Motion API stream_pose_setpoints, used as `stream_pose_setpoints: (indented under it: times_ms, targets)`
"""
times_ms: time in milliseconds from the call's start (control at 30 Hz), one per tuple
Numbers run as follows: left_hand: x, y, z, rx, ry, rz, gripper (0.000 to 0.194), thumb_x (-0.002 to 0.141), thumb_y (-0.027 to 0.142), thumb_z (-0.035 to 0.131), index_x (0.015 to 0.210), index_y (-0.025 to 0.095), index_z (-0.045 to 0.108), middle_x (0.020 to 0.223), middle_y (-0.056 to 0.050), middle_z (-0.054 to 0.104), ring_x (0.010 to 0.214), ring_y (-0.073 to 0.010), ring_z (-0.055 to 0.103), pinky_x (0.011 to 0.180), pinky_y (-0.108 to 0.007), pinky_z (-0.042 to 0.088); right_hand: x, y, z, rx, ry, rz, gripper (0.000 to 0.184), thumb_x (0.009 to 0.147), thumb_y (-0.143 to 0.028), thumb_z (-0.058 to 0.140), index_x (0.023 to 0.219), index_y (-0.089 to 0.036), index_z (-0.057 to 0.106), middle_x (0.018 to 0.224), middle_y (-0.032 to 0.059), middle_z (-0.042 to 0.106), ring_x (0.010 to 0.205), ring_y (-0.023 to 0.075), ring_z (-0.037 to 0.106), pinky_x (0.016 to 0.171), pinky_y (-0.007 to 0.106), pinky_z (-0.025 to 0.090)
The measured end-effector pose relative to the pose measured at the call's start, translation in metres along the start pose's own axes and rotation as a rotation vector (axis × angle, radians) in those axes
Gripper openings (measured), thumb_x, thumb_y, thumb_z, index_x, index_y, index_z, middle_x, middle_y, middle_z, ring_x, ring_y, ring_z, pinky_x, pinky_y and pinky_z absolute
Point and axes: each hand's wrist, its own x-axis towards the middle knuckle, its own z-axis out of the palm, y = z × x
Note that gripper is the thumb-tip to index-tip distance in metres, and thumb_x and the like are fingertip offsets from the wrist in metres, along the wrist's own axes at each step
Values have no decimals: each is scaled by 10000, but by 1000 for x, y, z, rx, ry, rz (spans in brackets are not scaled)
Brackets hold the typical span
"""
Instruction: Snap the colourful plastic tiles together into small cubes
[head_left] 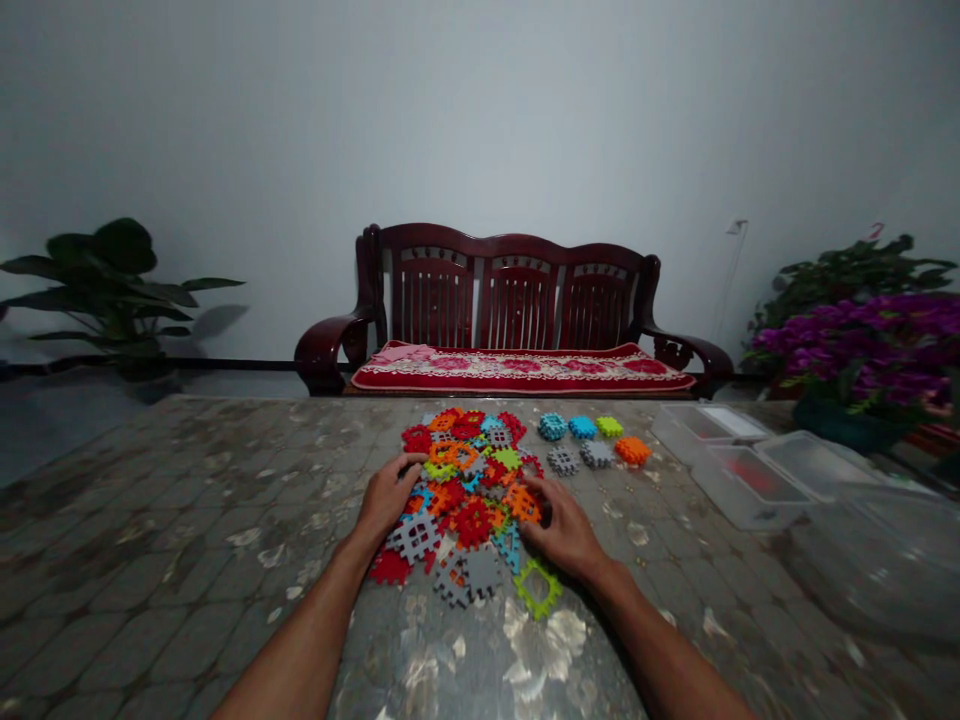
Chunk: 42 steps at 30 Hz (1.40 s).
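A pile of flat toothed plastic tiles (469,480) in red, orange, grey, green and blue lies in the middle of the table (187,530). My left hand (386,495) rests on the pile's left edge with its fingers curled over the tiles. My right hand (562,525) lies on the pile's right side, fingers bent down onto an orange tile (521,502). I cannot make out whether either hand grips a piece. To the right, several small stacks (592,440) stand sorted by colour: blue, green, orange, grey.
Clear plastic boxes and lids (739,470) lie at the table's right side. A dark wooden bench with a red cushion (517,365) stands behind the table. Potted plants (112,290) and purple flowers (870,335) flank the room.
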Motion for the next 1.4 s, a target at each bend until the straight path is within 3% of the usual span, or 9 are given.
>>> stream_pose_setpoints:
  times_ms: [133, 300, 500, 667, 967, 1167, 1300, 1400]
  targets:
    - [0, 0, -1, 0, -9, -10, 380, 810, 433, 517, 1003, 240, 781, 1097, -41, 816, 1048, -257, 733, 1006, -381, 540, 5, 9, -2, 30, 136, 32, 571, 683, -227, 699, 1253, -231, 724, 1236, 89, 740, 1153, 282, 655, 1051, 446, 500]
    - [-1, 3, -2, -3, -5, -21, 361, 810, 426, 523, 986, 252, 785, 1093, -33, 819, 1046, -255, 734, 1000, -373, 541, 13, 27, -13, 8, 291, 110, 570, 686, -339, 732, 1238, -198, 718, 1204, 120, 745, 1109, 297, 670, 1009, 462, 524]
    - [-1, 5, -1, -4, 9, -25, 350, 803, 427, 525, 960, 256, 787, 1064, -33, 820, 1030, -256, 736, 983, -366, 551, 17, 38, -23, -16, 356, 131, 566, 669, -329, 703, 1219, -196, 718, 1194, 122, 744, 1100, 303, 672, 1010, 473, 527]
    - [0, 2, -1, 13, 12, -19, 371, 799, 444, 519, 971, 253, 787, 1065, -42, 820, 1030, -264, 736, 977, -372, 551, 19, 42, -31, -51, 358, 105, 560, 605, -206, 563, 1134, -203, 749, 1156, 97, 760, 1115, 292, 666, 1046, 478, 511]
    - [0, 5, -3, 12, 0, -17, 355, 790, 428, 520, 953, 264, 790, 1064, -27, 822, 1031, -257, 731, 986, -363, 547, 23, 55, -42, 81, 391, 106, 619, 553, -196, 508, 1126, -201, 740, 1217, 92, 746, 1171, 280, 667, 1031, 450, 533]
    - [0, 6, -4, 13, -14, -27, 379, 789, 449, 508, 961, 255, 784, 1080, -40, 818, 1051, -267, 734, 997, -372, 545, 17, 53, -48, -266, 378, 196, 374, 666, -238, 599, 1017, -213, 727, 1013, 93, 743, 964, 282, 664, 892, 405, 526]
    - [0, 4, -3, 22, -6, -15, 382, 798, 459, 508, 971, 255, 781, 1078, -40, 815, 1056, -270, 733, 1002, -377, 543, 10, 48, -48, -497, 258, 203, 414, 718, -392, 732, 1088, -208, 723, 1067, 131, 735, 1019, 332, 639, 876, 413, 490]
    - [0, 1, -2, 29, 2, -3, 379, 803, 454, 505, 970, 256, 781, 1072, -41, 815, 1050, -273, 733, 991, -380, 547, 7, 48, -47, -579, 206, 186, 412, 736, -376, 741, 1116, -218, 724, 1087, 137, 740, 1023, 339, 642, 874, 409, 478]
